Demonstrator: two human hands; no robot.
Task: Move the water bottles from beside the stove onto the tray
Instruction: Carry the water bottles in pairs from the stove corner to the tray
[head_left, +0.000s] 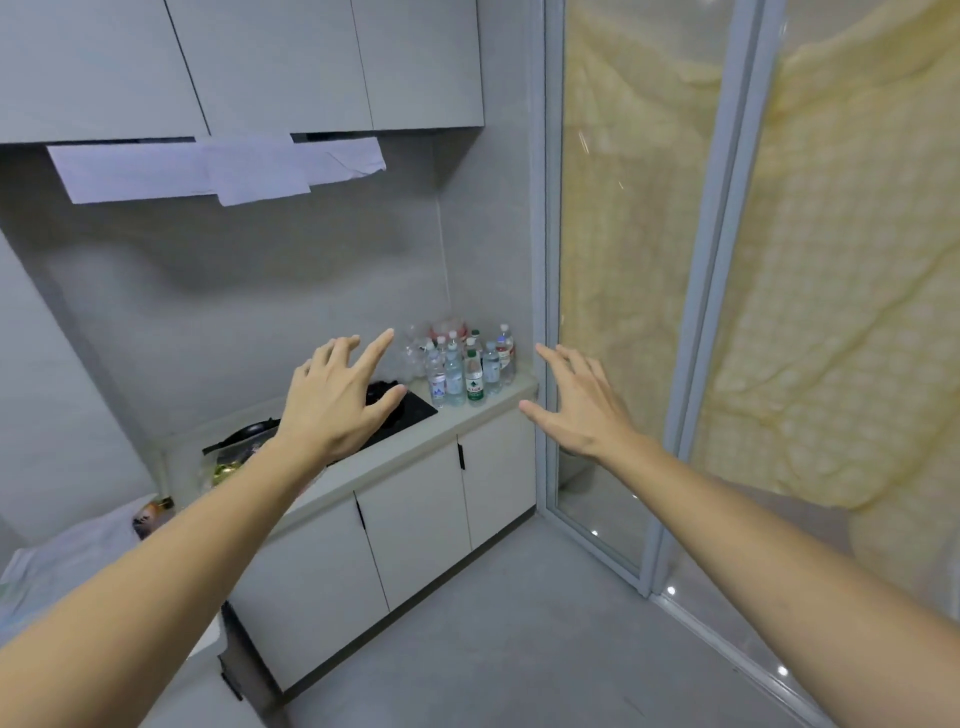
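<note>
- Both hands are empty, fingers spread: the left hand and right hand reach forward in the air, well apart from anything, likely opened ahead of a grasp
- The water bottles stand upright in a tight cluster on the countertop, in the corner just beside the black stove, by the glass partition
- They are clear plastic with pale caps and green, blue or red labels
- No tray is in view
</note>
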